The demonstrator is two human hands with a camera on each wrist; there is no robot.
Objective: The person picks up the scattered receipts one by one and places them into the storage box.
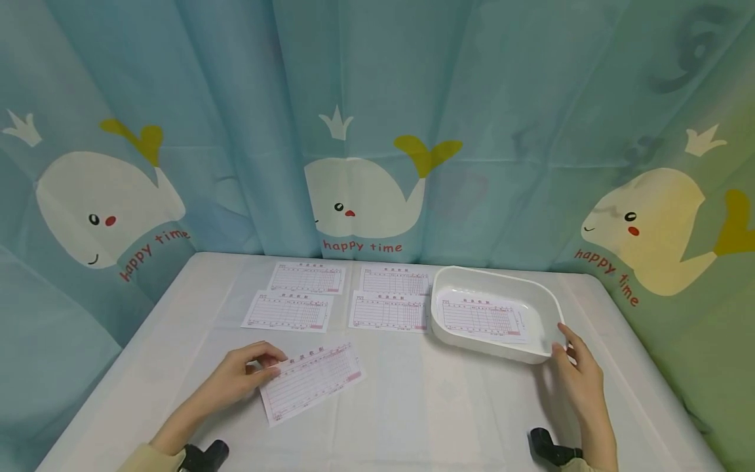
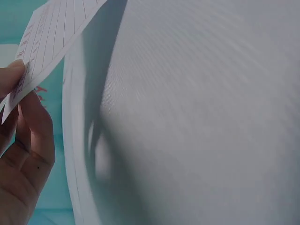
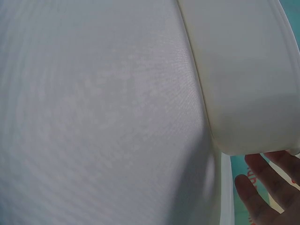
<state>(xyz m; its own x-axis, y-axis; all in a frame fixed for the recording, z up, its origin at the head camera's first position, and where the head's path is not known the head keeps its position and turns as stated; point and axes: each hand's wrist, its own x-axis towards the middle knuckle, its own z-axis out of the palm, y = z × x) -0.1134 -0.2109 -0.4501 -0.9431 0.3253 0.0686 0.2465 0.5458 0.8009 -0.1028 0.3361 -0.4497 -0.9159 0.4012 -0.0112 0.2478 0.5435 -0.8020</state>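
My left hand (image 1: pixel 244 373) pinches a white receipt slip (image 1: pixel 315 380), printed with a ruled pink grid, by its upper left corner between thumb and fingers. The slip is tilted over the near part of the table; the left wrist view shows the same receipt slip (image 2: pixel 56 33) raised on edge. At the front right corner of a white plastic tray (image 1: pixel 489 347), my right hand (image 1: pixel 580 373) touches the rim and outer wall with loosely extended fingers. Inside the tray lies another receipt slip (image 1: pixel 483 320). In the right wrist view several fingers (image 3: pixel 267 180) meet the tray's end wall (image 3: pixel 253 93).
Left of the tray, more slips lie in two overlapping pairs: a left pair with its front slip (image 1: pixel 289 311) and a middle pair with its front slip (image 1: pixel 386 311). A white cloth covers the table (image 1: pixel 413 406). Behind hangs a blue-green curtain (image 1: pixel 501 164) with whales.
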